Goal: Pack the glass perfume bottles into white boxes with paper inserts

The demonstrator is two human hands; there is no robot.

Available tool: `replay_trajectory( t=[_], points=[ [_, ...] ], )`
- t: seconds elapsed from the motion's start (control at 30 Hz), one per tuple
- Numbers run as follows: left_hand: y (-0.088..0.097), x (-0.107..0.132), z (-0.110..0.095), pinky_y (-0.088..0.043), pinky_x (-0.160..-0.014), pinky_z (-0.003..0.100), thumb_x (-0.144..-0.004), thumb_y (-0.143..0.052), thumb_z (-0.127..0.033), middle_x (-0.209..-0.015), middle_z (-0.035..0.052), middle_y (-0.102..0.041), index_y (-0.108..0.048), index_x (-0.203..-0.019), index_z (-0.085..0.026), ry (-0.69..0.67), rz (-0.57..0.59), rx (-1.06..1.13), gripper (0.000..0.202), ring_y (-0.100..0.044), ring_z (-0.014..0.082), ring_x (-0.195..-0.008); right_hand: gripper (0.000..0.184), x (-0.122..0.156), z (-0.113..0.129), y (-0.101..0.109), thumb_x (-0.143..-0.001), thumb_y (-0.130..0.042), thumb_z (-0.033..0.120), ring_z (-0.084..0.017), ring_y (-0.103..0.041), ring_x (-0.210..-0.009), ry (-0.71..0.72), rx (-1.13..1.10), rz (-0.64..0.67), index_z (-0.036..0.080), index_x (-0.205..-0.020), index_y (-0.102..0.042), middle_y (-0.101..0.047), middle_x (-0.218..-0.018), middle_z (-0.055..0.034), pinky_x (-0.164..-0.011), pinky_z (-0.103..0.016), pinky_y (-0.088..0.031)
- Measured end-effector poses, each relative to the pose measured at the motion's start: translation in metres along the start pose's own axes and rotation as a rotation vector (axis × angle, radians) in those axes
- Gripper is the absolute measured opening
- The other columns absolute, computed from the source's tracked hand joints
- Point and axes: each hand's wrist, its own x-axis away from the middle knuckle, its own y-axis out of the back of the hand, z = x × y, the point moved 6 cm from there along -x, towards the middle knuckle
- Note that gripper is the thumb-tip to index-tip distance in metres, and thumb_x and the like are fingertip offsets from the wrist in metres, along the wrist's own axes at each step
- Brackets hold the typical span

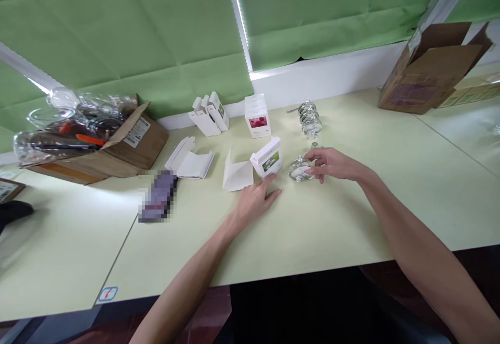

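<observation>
My right hand (328,164) has its thumb and fingers at the right side of a round clear glass bottle (299,170) with a pale label and pointed top, gripping it on the table. My left hand (255,198) rests on the table with fingers stretched out. Its fingertips touch the bottom of a small white box (267,158) with a green picture, which leans at a tilt. Just left of that box lies a folded white paper piece (238,174). Behind the right hand, several similar glass bottles (310,117) stand in a row.
White boxes with a red picture (258,117) stand in a row at the back, near flat white cartons (210,114). Folded white papers (190,160) and a pixelated dark item (158,198) lie left. Cardboard boxes stand at left (133,135) and right (425,73).
</observation>
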Motion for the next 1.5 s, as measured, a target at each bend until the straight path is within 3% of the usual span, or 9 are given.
replay_trajectory(
  t=[0.23, 0.53, 0.63, 0.77, 0.87, 1.0, 1.17, 1.33, 1.5],
  points=[
    [0.003, 0.005, -0.004, -0.043, -0.065, 0.027, -0.092, -0.057, -0.051, -0.074, -0.0026, -0.066, -0.058, -0.134, -0.023, -0.037, -0.016, 0.297, 0.051, -0.062, 0.0171, -0.068, 0.044, -0.004, 0.000, -0.025, -0.081, -0.074, 0.045, -0.018, -0.067, -0.061, 0.001, 0.116, 0.101, 0.017, -0.113, -0.062, -0.067, -0.072, -0.0001, -0.059, -0.030, -0.046],
    [-0.002, 0.002, -0.003, -0.042, -0.060, 0.027, -0.091, -0.059, -0.050, -0.079, 0.0003, -0.069, -0.067, -0.108, -0.021, -0.043, -0.101, 0.373, 0.035, -0.061, 0.0163, -0.067, 0.029, -0.001, 0.012, -0.047, -0.081, -0.069, 0.030, -0.018, -0.070, -0.067, 0.087, 0.147, 0.120, 0.020, -0.109, -0.064, -0.073, -0.083, -0.0022, -0.056, -0.028, -0.049],
    [-0.004, 0.002, -0.001, -0.041, -0.059, 0.027, -0.091, -0.058, -0.052, -0.077, 0.0001, -0.068, -0.067, -0.100, -0.021, -0.030, -0.119, 0.371, 0.033, -0.060, 0.0160, -0.065, 0.026, 0.004, 0.016, -0.029, -0.082, -0.065, 0.022, -0.020, -0.072, -0.083, 0.131, 0.247, 0.042, 0.022, -0.107, -0.068, -0.076, -0.105, -0.0064, -0.065, -0.030, -0.054],
    [-0.004, 0.003, 0.001, -0.041, -0.060, 0.026, -0.091, -0.057, -0.054, -0.073, -0.0004, -0.067, -0.067, -0.098, -0.021, -0.018, -0.131, 0.360, 0.035, -0.059, 0.0159, -0.064, 0.018, 0.007, 0.003, 0.024, -0.090, -0.057, 0.022, -0.025, -0.070, -0.087, -0.004, 0.518, -0.400, 0.020, -0.099, -0.072, -0.076, -0.101, -0.0094, -0.076, -0.036, -0.052],
    [-0.004, 0.004, 0.001, -0.040, -0.060, 0.026, -0.092, -0.056, -0.055, -0.073, -0.0009, -0.066, -0.067, -0.099, -0.021, -0.017, -0.119, 0.372, 0.036, -0.058, 0.0154, -0.064, 0.027, 0.004, -0.012, 0.047, -0.091, -0.054, 0.018, -0.029, -0.069, -0.094, -0.113, 0.683, -0.633, 0.019, -0.111, -0.071, -0.076, -0.099, -0.0112, -0.079, -0.039, -0.049],
    [-0.004, 0.004, 0.001, -0.040, -0.060, 0.026, -0.091, -0.057, -0.053, -0.075, -0.0011, -0.066, -0.067, -0.100, -0.021, -0.007, -0.114, 0.388, 0.035, -0.057, 0.0146, -0.064, 0.034, -0.015, -0.030, 0.045, -0.091, -0.055, 0.018, -0.028, -0.068, -0.095, -0.111, 0.778, -0.600, 0.019, -0.124, -0.066, -0.074, -0.105, -0.0119, -0.079, -0.036, -0.047],
    [-0.005, 0.005, 0.001, -0.039, -0.061, 0.026, -0.090, -0.059, -0.050, -0.077, -0.0014, -0.067, -0.068, -0.100, -0.021, -0.012, -0.098, 0.433, 0.032, -0.055, 0.0136, -0.064, 0.022, -0.023, -0.037, 0.047, -0.093, -0.052, 0.019, -0.029, -0.065, -0.097, -0.087, 0.816, -0.589, 0.016, -0.101, -0.072, -0.071, -0.109, -0.0161, -0.080, -0.037, -0.047],
    [-0.004, 0.005, 0.000, -0.041, -0.062, 0.026, -0.091, -0.059, -0.050, -0.078, -0.0007, -0.067, -0.068, -0.102, -0.021, -0.028, -0.093, 0.462, 0.032, -0.055, 0.0147, -0.065, 0.018, -0.006, -0.009, 0.047, -0.091, -0.058, 0.026, -0.026, -0.068, -0.087, 0.090, 0.639, -0.694, 0.017, -0.095, -0.073, -0.073, -0.101, -0.0131, -0.084, -0.041, -0.052],
    [-0.004, 0.005, -0.002, -0.044, -0.063, 0.028, -0.092, -0.059, -0.050, -0.079, 0.0004, -0.069, -0.068, -0.100, -0.021, -0.036, -0.087, 0.462, 0.032, -0.059, 0.0167, -0.068, 0.018, 0.013, 0.035, 0.007, -0.088, -0.064, 0.033, -0.022, -0.071, -0.085, 0.319, 0.312, -0.594, 0.022, -0.098, -0.074, -0.076, -0.099, -0.0070, -0.083, -0.039, -0.058]
  ],
)
